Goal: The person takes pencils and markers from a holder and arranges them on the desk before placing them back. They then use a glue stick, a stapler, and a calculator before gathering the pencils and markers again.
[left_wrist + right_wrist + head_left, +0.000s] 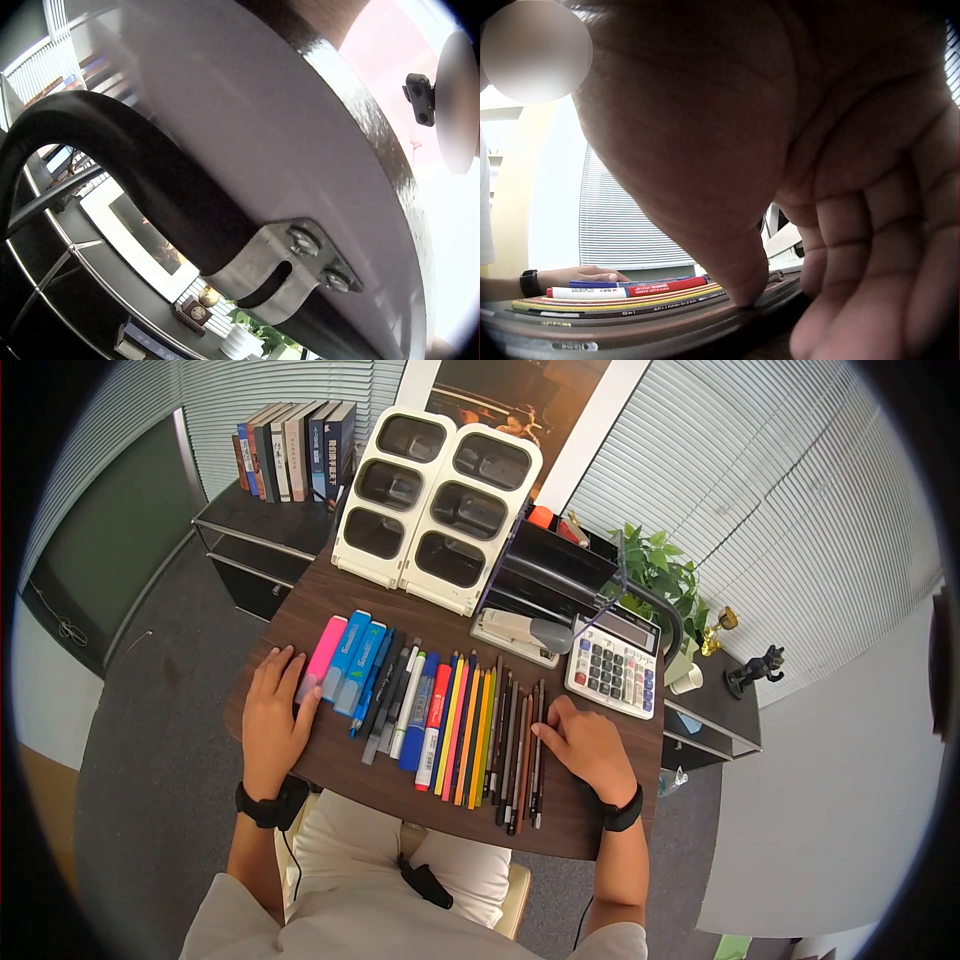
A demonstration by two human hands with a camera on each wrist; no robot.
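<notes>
My left hand [270,710] lies on the left of the table with fingers extended, beside a pink highlighter [325,650]; its thumb reaches the highlighter's lower end. At the other end of a long row, my right hand [587,750] rests with loosely bent fingers, its thumb by the last dark pencil [540,760]. In the right wrist view that thumb [746,281] points down at the pencils. Between the hands lie blue highlighters [350,660], black pens, a blue marker [418,720], a red marker [667,288] and several coloured pencils [465,730].
Behind the row stand a cream organizer [405,575] with several compartments, a stapler [515,635], a black desk rack [555,565] and a calculator [612,668]. The table's curved front edge is near my lap. The left wrist view shows the table's underside [247,135] and a black tube [142,165].
</notes>
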